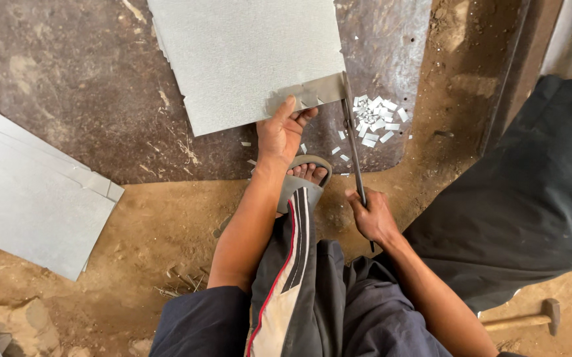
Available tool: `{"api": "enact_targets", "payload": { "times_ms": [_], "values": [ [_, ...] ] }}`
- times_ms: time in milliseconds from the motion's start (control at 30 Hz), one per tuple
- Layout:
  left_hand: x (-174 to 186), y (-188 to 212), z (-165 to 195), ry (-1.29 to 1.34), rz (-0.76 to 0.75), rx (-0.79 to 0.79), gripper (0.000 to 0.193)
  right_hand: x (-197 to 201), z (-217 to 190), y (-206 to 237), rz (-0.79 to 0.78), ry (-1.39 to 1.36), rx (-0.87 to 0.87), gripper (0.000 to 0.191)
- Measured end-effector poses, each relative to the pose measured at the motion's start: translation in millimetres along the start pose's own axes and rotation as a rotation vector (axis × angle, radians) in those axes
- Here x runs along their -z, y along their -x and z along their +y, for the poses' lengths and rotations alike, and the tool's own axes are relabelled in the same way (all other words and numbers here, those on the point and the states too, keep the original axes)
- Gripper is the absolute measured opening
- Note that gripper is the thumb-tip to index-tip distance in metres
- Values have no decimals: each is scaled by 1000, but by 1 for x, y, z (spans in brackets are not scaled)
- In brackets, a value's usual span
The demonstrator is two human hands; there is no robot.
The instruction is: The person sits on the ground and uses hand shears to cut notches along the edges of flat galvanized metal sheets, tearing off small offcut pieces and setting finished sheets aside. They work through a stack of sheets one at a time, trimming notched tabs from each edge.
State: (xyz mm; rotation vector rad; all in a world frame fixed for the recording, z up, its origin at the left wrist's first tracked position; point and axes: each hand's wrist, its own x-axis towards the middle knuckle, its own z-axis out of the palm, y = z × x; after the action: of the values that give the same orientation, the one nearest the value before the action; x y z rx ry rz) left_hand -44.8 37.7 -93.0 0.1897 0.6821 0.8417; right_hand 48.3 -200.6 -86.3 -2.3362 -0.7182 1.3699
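My left hand [280, 132] presses flat on the near right corner of a grey metal sheet [246, 59] lying on a dark steel plate [74, 86]. My right hand [372, 215] grips the long handles of metal shears [353, 142], whose blades meet the sheet's right corner, where a darker notched strip [309, 92] runs along the edge. Small white metal offcuts [375, 119] lie scattered to the right of the blades. My foot in a grey sandal [306, 175] rests just below my left hand.
A stack of grey metal sheets [28, 192] lies on the dirt floor at the left. A wooden-handled hammer [527, 319] lies at the lower right. Another person's dark-clothed leg [530, 185] fills the right side. Bent nails [180, 281] lie in the dirt.
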Motion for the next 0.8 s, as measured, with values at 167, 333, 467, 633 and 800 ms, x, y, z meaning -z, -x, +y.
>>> {"api": "enact_targets", "payload": {
  "times_ms": [167, 333, 467, 633, 800],
  "values": [
    [-1, -7, 0, -137, 48, -62, 26, 8, 7, 0, -114, -82, -96, 54],
    [-4, -9, -5, -102, 54, -26, 25, 7, 6, 15, -323, -513, 10, 56],
    [-6, -10, -6, -111, 27, -46, 24, -6, -4, 12, -329, -464, -133, 55],
    [-4, -11, -7, -155, 64, -35, 27, -8, -15, 0, -256, -295, -17, 55],
    [-2, -11, -7, -182, 47, -49, 25, -5, -21, -1, -169, -160, -91, 55]
  ]
}}
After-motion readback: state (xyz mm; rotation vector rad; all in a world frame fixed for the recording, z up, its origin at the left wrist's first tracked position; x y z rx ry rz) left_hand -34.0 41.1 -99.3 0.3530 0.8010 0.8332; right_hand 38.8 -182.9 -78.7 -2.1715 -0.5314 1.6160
